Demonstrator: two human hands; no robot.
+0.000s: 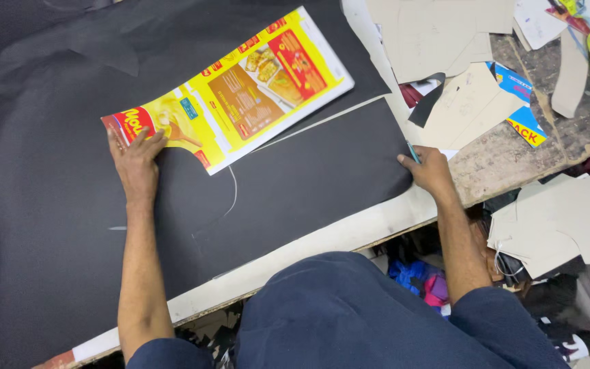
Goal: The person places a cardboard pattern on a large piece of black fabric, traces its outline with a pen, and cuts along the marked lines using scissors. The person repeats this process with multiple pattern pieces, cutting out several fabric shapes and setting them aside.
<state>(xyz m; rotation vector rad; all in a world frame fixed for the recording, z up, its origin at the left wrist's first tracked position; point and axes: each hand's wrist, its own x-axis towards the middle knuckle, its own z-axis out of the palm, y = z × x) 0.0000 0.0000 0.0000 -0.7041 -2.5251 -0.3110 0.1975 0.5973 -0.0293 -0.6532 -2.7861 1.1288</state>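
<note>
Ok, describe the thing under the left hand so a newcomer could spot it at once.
On the black fabric covering the worktable lies a flattened yellow printed carton, slanting from the left hand up toward the beige card patterns. It is the only bright yellow sheet with red panels and food pictures; its neighbours are plain beige or black.

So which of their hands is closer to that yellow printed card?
Left. The left hand presses on the yellow card's lower corner; the right hand, holding a pen, rests apart at the dark sheet's right edge.

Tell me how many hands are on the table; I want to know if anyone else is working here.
2. The left hand presses the yellow printed card onto the black sheet; the right hand holds a pen at the sheet's right edge.
</note>
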